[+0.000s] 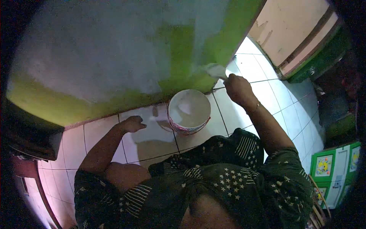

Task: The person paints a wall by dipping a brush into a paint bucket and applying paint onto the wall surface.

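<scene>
My right hand [238, 90] is closed round the handle of a paintbrush [216, 70], whose pale head lies against the lower right part of a green wall [181, 54]. Whitish-grey paint covers much of that wall, with green showing along its bottom and right side. A round white bucket [189, 110] stands on the tiled floor between my hands, near the wall's foot, with pale liquid inside. Left of the bucket, my left hand [133, 124] hangs over the tiles with its fingers curled; whether they are fully closed is hard to see.
Pale floor tiles [266, 91] run past the wall's right end towards a peach and green wall [288, 31]. A green and white cabinet [337, 174] stands at the lower right, beside a woven-looking basket partly in view. Dark furniture [31, 137] sits at the left.
</scene>
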{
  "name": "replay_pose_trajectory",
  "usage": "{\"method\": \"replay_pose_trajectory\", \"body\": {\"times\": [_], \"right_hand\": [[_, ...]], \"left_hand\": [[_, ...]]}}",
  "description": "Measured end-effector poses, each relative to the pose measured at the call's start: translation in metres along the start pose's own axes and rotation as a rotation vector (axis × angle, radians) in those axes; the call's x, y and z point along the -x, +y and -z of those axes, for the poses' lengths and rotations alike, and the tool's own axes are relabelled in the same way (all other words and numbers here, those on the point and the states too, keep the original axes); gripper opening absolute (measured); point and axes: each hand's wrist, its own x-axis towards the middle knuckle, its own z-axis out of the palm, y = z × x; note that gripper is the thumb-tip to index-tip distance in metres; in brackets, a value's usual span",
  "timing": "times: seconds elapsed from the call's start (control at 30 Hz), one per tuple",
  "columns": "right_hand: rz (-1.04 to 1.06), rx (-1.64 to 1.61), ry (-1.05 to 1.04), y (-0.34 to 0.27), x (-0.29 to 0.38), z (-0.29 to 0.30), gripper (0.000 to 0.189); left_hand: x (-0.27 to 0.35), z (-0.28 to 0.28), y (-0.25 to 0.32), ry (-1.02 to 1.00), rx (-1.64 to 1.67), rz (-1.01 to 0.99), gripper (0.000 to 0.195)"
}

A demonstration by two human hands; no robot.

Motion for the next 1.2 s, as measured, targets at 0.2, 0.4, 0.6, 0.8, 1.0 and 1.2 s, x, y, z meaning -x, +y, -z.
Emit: {"method": "replay_pose_trajectory", "body": {"times": [0.2, 0.4, 0.6, 0.8, 1.0, 1.2], "right_hand": [[0.042, -0.06, 0.133, -0.006, -0.026, 0.052, 0.032], [0.099, -0.072, 0.37, -0.017, -0.006, 0.125, 0.032], [0.04, -0.059, -0.101, -0.021, 0.014, 0.038, 0.023], [0.132, 0.049, -0.248, 0.007, -0.03, -0.047, 0.029], [0.038, -0.018, -0.017, 0.02, -0.044, 0.017, 0.027], [0.103, -0.091, 0.474, 0.013, -0.007, 0.137, 0.026]], "left_hand": [[-0.004, 0.004, 0.001, 0.053, -0.083, -0.148, 0.054], [-0.012, -0.005, 0.001, 0.079, -0.014, -0.16, 0.054], [0.0, -0.006, -0.001, 0.062, 0.069, -0.076, 0.057], [-0.001, -0.01, -0.013, 0.022, 0.1, -0.016, 0.059], [-0.005, -0.003, -0.011, 0.039, 0.109, -0.042, 0.053], [-0.004, -0.01, 0.0, 0.014, 0.266, -0.092, 0.035]]}}
